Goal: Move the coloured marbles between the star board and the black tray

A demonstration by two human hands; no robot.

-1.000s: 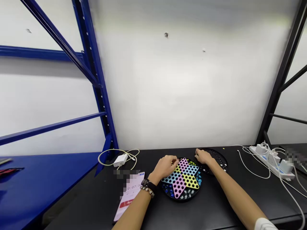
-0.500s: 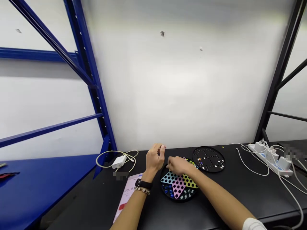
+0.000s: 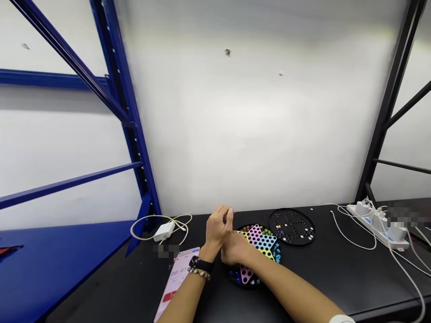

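Note:
A round black Chinese-checkers board [image 3: 261, 242] with a pink, yellow and blue star and coloured marbles round its rim lies on the black table. My left hand [image 3: 218, 226] is raised just left of it, fingers curled loosely together. My right hand [image 3: 234, 248] reaches across over the board's left edge, fingers bent down and touching my left wrist area; what it holds is hidden. A second round black board [image 3: 292, 225] with a few small pegs or marbles lies to the right, untouched.
A phone [image 3: 177, 280] with a timer screen lies by my left forearm. A white charger and coiled cable [image 3: 164, 231] sit at the back left. A power strip [image 3: 380, 224] with white cables is at the right. Blue shelving [image 3: 67, 251] stands left, a black frame right.
My right hand left the black board on the right and crossed to the coloured board's left side. My left hand lifted off the coloured board and now hovers beside it.

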